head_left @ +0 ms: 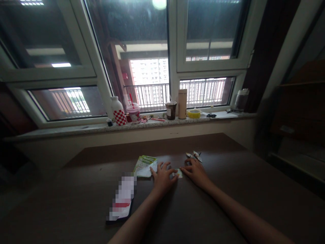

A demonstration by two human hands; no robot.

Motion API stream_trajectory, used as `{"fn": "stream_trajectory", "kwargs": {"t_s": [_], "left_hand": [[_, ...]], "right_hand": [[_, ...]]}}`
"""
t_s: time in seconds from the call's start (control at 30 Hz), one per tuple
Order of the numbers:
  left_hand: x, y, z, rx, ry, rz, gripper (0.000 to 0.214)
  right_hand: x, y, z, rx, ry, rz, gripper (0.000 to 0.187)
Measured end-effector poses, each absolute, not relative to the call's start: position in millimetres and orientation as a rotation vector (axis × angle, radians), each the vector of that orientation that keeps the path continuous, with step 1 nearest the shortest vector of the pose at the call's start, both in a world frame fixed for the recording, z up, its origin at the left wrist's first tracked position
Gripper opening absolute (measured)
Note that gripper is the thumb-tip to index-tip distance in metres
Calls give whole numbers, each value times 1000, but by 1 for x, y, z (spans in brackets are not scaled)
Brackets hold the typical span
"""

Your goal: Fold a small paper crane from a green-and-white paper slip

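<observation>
Both my hands rest on a dark brown table (228, 189) near its far middle. My left hand (162, 178) lies with fingers spread, its thumb and fingertips pressing down a small folded piece of patterned paper (178, 174). My right hand (196, 171) lies flat beside it, fingertips touching the same paper from the right. A green and white paper packet (145, 165) lies just left of my left hand. Small folded paper shapes (194, 155) sit just beyond my right hand.
A phone (122, 200), its screen blurred, lies at the left of my left forearm. The window sill (76, 128) behind the table carries a checked bottle (118, 112), cups (134, 112), a tall flask (182, 103), yellow tape (194, 113) and scissors (211, 115).
</observation>
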State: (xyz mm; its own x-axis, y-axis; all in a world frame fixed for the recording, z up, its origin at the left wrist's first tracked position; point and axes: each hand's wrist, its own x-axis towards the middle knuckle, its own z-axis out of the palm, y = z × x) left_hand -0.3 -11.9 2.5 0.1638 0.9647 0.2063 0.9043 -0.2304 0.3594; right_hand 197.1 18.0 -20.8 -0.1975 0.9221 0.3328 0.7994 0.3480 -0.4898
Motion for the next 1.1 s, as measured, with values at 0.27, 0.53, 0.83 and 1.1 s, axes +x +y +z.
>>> {"fn": "stream_trajectory", "kwargs": {"t_s": [0.27,0.53,0.83,1.1], "left_hand": [[0,-13,2,2288,1860,572,24],[1,-13,0,2282,1847,634,22],[1,-12,3,2249,1835,640,19],[1,-11,1,2248,1842,651,18]], "right_hand": [[204,24,-26,-1371,-1987,325,20],[195,16,-22,-1371,-2044,259,12],[188,22,-24,-1443,-2019,227,10],[188,23,-22,-1458,-2008,260,10]]}}
